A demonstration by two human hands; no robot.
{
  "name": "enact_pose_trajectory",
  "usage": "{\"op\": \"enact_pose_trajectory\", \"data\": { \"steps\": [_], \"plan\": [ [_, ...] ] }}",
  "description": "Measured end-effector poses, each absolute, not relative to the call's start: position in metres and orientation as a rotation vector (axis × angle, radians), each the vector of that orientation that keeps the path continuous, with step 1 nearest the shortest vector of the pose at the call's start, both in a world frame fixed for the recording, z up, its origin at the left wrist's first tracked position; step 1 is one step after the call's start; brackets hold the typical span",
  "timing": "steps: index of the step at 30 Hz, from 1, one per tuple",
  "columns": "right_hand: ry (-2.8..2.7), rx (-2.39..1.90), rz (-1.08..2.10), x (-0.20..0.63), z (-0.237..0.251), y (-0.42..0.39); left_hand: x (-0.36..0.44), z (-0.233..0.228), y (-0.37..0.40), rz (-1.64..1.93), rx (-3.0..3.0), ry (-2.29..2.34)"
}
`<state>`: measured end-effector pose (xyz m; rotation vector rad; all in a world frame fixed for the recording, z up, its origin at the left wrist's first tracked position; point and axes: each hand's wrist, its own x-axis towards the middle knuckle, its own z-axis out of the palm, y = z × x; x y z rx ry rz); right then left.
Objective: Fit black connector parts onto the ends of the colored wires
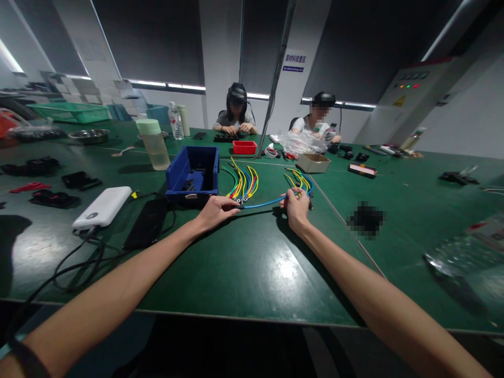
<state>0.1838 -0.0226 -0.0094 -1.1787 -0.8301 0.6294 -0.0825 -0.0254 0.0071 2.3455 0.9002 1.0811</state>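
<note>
A blue cable (262, 203) stretches between my two hands, just above the green table. My left hand (218, 211) pinches its dark left end between thumb and fingers. Around the cable's right part my right hand (296, 207) is closed, beside a bundle of yellow, green and blue wires (299, 179); whether it also touches those wires I cannot tell. A second bundle of coloured wires (244, 181), with metal ring ends toward me, lies beyond the cable. The blue bin (191, 195) stands just beyond my left hand, with dark parts inside.
On the left are a white power bank (103, 207), a black phone (146, 223) and a green-lidded bottle (153, 147). Farther back stand a red tray (244, 147) and a small cardboard box (314, 163). A plastic bottle (468, 247) lies right. Two people sit across the table.
</note>
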Motion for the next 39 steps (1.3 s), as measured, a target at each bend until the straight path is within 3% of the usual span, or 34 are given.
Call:
{"op": "enact_pose_trajectory", "data": {
  "steps": [25, 31, 39],
  "plan": [
    [-0.799, -1.163, 0.692, 0.184, -0.008, -0.023, -0.08, 0.009, -0.028, 1.1, 2.375, 0.88],
    [-0.645, -1.031, 0.891, 0.177, -0.001, -0.028, -0.079, 0.009, -0.029, 1.146, 2.392, 0.88],
    [-1.01, -0.923, 1.373, 0.145, 0.007, -0.054, -0.073, 0.008, -0.034, 1.183, 2.431, 0.88]
  ]
}}
